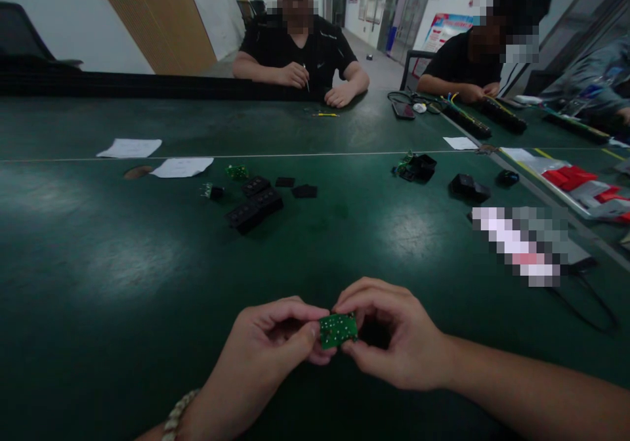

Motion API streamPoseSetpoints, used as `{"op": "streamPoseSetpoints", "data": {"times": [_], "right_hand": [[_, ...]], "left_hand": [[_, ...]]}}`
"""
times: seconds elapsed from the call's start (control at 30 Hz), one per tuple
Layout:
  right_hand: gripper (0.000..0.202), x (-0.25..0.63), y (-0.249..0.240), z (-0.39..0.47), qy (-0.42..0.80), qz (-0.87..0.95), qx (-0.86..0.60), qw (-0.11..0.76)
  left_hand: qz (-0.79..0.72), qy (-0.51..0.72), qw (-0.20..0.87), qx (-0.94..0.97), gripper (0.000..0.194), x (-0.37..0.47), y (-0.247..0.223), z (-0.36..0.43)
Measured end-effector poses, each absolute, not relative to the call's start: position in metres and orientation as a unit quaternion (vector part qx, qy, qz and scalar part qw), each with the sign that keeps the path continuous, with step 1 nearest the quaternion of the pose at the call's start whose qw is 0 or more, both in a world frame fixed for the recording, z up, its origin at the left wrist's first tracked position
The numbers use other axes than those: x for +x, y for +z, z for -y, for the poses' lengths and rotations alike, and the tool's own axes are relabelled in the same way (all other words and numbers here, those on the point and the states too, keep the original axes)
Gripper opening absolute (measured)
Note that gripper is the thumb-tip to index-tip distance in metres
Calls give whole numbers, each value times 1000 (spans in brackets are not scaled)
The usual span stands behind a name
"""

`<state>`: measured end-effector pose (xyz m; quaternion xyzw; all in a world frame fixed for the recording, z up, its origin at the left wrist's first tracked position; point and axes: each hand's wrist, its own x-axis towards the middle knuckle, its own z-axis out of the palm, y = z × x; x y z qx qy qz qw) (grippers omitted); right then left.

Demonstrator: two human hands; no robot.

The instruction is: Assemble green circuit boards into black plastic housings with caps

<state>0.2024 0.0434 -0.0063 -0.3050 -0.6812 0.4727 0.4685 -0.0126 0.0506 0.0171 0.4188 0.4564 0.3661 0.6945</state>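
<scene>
A small green circuit board point(338, 331), dotted with pale solder points, is held up between both hands near the front of the green table point(315, 251). My left hand point(275, 342) pinches its left edge between thumb and fingers. On the other side, my right hand point(394, 333) grips the right edge, thumb below and fingers above. The underside of the board is hidden from view. Farther forward lie several black plastic housings point(256, 205), with another green circuit board point(237, 172) behind them and a small black part with metal pins point(212, 192) to their left.
White papers point(182, 167) lie at the back left. Black parts with wires point(416, 167) and a black block point(469, 188) sit at right, near a partly blurred device point(516, 244) with a cable. Across the table, one person point(302, 54) holds a thin tool; another point(462, 60) handles wired black strips.
</scene>
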Motion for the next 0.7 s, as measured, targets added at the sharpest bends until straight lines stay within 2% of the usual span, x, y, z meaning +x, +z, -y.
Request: {"op": "streamPoseSetpoints", "data": {"times": [0.7], "right_hand": [[39,200,-3,-43,422,711,-310,469]], "left_hand": [[-435,374,675,464,9,-14,14,-52]]}}
